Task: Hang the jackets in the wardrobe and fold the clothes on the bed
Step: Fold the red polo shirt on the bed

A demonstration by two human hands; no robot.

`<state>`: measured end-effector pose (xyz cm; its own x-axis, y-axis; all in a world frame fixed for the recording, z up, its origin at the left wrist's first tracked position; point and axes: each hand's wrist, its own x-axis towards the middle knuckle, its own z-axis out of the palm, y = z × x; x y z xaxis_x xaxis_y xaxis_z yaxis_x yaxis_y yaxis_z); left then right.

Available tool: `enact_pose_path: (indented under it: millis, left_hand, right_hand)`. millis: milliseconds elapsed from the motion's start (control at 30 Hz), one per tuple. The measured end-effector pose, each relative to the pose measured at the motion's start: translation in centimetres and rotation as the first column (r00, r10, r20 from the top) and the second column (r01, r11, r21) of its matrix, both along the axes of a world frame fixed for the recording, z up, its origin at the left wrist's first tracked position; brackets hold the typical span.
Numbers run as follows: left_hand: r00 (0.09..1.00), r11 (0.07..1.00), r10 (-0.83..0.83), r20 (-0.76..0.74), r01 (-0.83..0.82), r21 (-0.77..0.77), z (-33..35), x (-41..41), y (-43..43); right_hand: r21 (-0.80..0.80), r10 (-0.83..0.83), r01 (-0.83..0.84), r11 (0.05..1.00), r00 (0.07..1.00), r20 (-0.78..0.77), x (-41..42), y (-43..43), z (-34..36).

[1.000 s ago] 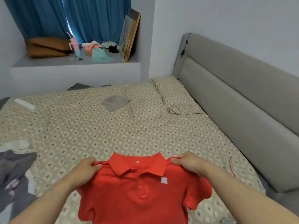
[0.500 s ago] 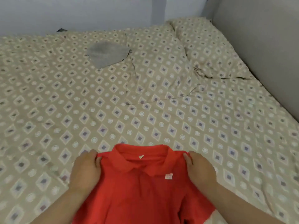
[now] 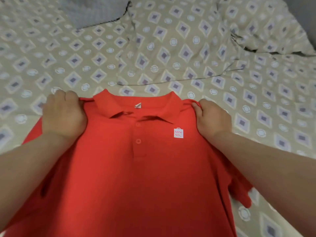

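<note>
Shirt (image 3: 136,177) lowered onto bed (image 3: 171,48) — left hand (image 3: 64,115), right hand (image 3: 211,117) gripping shoulders (front up)

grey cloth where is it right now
The grey cloth lies at the top left of the head view on the bedspread, well beyond the red polo.

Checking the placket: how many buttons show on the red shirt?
2: upper button just below the collar, lower button beneath it on the placket. More may hide under the collar.

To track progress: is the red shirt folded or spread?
Spread. The shirt faces up, collar and buttons visible; left hand and right hand hold its shoulders.
</note>
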<state>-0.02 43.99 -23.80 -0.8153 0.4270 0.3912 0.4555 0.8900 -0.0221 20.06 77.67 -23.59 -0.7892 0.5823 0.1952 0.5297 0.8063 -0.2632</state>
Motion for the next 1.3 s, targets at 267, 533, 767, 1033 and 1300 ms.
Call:
enact_pose_path:
  millis: [267, 533, 767, 1033, 1300]
  left_hand:
    - [0.978, 0.971, -0.076, 0.194, 0.028, 0.239, 3.4, 5.4, 0.5]
    - [0.561, 0.722, -0.69, 0.457, 0.579, 0.379, 4.4, 20.1, 15.5]
    - [0.565, 0.748, -0.582, 0.584, 0.654, 0.113, 4.3, 18.0, 26.4]
    - [0.794, 0.864, -0.504, 0.341, 0.462, 0.201, 2.2, 19.0, 29.4]
    - [0.782, 0.835, -0.473, 0.406, 0.252, 0.489, 2.6, 21.2, 28.3]
  right_hand:
    - [-0.439, -0.209, 0.103, 0.893, 0.957, -0.201, 5.7, 0.4, 3.6]
    - [-0.713, -0.524, 0.463, 0.527, 0.837, 0.156, 19.9, -0.3, 5.5]
    - [-0.866, -0.524, 0.34, 0.367, 0.845, 0.11, 20.2, 0.0, 4.0]
    - [-0.755, -0.602, 0.393, 0.525, 0.799, -0.004, 13.7, 8.7, 4.0]
    - [-0.797, -0.648, 0.36, 0.485, 0.76, -0.05, 13.3, 8.7, 3.1]
